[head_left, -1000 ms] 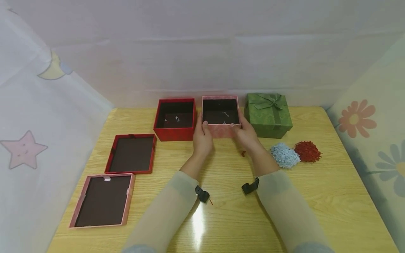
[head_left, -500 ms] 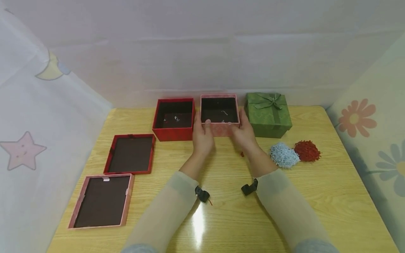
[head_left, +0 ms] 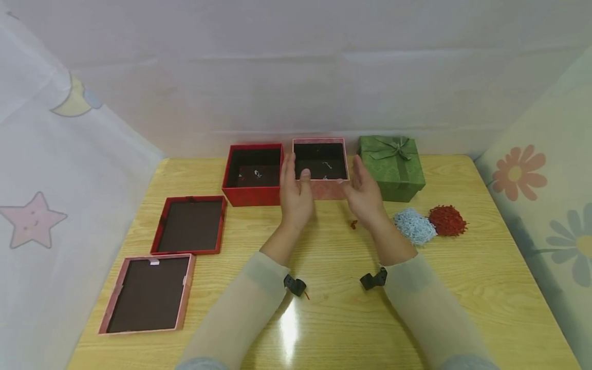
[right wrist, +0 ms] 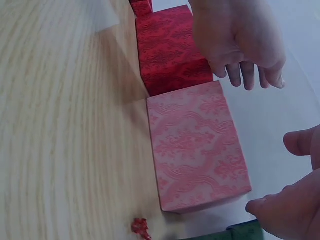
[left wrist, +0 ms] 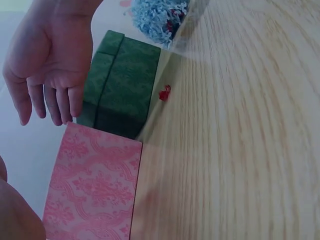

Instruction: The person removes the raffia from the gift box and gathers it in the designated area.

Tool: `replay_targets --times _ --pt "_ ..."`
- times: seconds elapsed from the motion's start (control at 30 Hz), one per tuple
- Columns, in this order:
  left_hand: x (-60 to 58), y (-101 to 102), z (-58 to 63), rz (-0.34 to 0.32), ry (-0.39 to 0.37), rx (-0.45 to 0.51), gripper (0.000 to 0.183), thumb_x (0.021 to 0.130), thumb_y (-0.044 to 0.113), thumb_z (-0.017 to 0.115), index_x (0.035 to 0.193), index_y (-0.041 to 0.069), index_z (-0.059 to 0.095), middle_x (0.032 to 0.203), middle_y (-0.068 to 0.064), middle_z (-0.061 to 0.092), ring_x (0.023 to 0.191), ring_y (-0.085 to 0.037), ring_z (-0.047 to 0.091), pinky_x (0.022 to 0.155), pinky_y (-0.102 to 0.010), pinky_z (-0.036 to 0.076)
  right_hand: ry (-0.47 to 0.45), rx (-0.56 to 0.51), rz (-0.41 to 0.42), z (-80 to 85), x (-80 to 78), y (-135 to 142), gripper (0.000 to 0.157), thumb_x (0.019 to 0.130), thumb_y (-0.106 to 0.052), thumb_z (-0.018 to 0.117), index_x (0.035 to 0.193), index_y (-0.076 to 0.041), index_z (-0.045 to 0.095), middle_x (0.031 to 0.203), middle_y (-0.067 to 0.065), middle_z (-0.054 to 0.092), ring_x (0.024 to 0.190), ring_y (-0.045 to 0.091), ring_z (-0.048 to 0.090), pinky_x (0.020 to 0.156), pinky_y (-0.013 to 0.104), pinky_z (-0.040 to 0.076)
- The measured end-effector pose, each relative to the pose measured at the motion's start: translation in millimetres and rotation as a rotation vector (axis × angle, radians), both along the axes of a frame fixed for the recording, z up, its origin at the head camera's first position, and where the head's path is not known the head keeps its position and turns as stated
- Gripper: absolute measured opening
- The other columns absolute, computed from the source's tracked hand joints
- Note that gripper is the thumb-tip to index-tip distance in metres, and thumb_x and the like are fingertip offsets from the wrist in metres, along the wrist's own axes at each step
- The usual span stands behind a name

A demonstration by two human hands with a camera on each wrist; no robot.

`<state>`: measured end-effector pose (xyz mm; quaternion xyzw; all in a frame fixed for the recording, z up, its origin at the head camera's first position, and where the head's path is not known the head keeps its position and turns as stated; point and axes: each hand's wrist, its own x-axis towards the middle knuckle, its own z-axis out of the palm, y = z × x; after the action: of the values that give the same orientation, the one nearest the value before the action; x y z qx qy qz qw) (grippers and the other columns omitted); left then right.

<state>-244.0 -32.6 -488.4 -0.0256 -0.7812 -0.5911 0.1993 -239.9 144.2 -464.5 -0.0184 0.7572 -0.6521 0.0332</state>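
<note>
A pink patterned gift box (head_left: 329,190) with a dark inside stands lidless at the back of the table, a few pale paper shreds on its floor. My left hand (head_left: 296,200) is at its left front corner, fingers straight and thumb raised. On the other side my right hand (head_left: 364,200) is spread at the right front corner, fingers away from the wall. Neither hand grips the box. In the right wrist view the pink box (right wrist: 200,150) shows its front face, with the left hand (right wrist: 240,45) beyond its far edge.
Left of the pink box is an open red box (head_left: 252,196); a green box (head_left: 393,172) with a bow stands right. Blue shreds (head_left: 414,226) and red shreds (head_left: 447,221) lie in heaps at right. A red lid (head_left: 222,226) and a pink lid (head_left: 185,295) lie upturned at left.
Both hands have let go of the pink box: the fingers have lifted from its sides and the right hand has shifted slightly right. The box stays at the back between its neighbours.
</note>
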Motion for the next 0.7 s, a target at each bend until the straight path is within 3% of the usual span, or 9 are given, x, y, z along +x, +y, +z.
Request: replay_targets --times 0.37,0.43,0.57,0.7 --pt "15.6 24 16.2 -0.069 0.183 0.023 0.053 0.106 0.020 0.062 0.155 0.006 0.046 0.163 -0.004 0.039 0.152 -0.019 0.030 0.125 -0.045 0.028 0.126 0.024 -0.063 17.3 16.0 30 0.075 0.103 -0.019 0.065 0.165 -0.009 0.023 0.169 0.004 0.028 0.155 0.018 0.026 0.126 0.036 0.025" --pt "17.2 30 17.8 -0.103 0.187 0.036 0.053 0.106 0.020 0.062 0.155 0.006 0.047 0.162 -0.004 0.039 0.151 -0.020 0.033 0.124 -0.044 0.031 0.131 0.026 -0.084 20.3 18.6 36 0.075 0.103 -0.017 0.065 0.165 -0.010 0.024 0.169 0.005 0.029 0.155 0.018 0.026 0.126 0.038 0.025" --pt "20.2 43 16.5 -0.179 0.151 0.083 0.053 0.106 0.019 0.062 0.156 0.007 0.046 0.162 -0.005 0.039 0.139 -0.021 0.049 0.113 -0.038 0.047 0.132 0.054 -0.126 23.4 22.5 51 0.074 0.103 -0.017 0.065 0.165 -0.012 0.025 0.169 0.006 0.029 0.155 0.018 0.026 0.126 0.038 0.025" --pt "22.1 54 10.9 -0.224 0.103 0.105 0.052 0.106 0.020 0.063 0.154 0.008 0.048 0.160 -0.008 0.042 0.138 -0.020 0.049 0.111 -0.032 0.048 0.093 0.090 -0.155 22.7 24.7 67 0.076 0.104 -0.022 0.065 0.166 -0.017 0.023 0.170 0.001 0.026 0.156 0.017 0.024 0.127 0.036 0.023"
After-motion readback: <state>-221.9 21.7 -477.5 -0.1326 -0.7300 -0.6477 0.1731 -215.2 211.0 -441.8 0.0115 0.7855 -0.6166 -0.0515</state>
